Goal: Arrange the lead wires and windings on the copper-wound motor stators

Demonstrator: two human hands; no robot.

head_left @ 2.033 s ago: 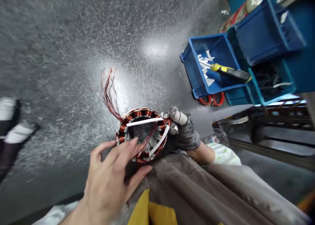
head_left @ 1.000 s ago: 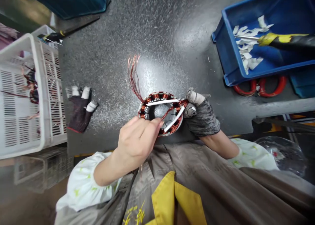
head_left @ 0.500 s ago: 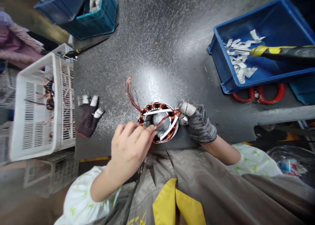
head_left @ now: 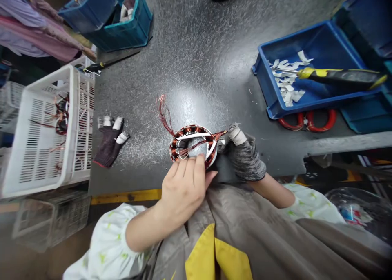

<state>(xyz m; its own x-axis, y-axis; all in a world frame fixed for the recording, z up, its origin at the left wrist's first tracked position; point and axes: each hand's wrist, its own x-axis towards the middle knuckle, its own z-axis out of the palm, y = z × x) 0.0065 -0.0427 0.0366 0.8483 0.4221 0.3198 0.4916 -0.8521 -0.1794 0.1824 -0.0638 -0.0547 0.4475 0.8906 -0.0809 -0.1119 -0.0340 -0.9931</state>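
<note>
Gloved right grip [head_left: 246, 159] clamped on copper-wound steel stator [head_left: 191, 130], bore facing up; bare left grip [head_left: 183, 194], fingers together on near rim, pinch unclear.

speckled grey workbench [head_left: 196, 67], blue plastic tray [head_left: 294, 34], dark work glove [head_left: 108, 143]

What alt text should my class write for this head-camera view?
A gloved right hand holds a copper-wound stator with white slot strips, while the bare left hand rests its fingers over the rim. Red wires fan out across a grey bench.
</note>
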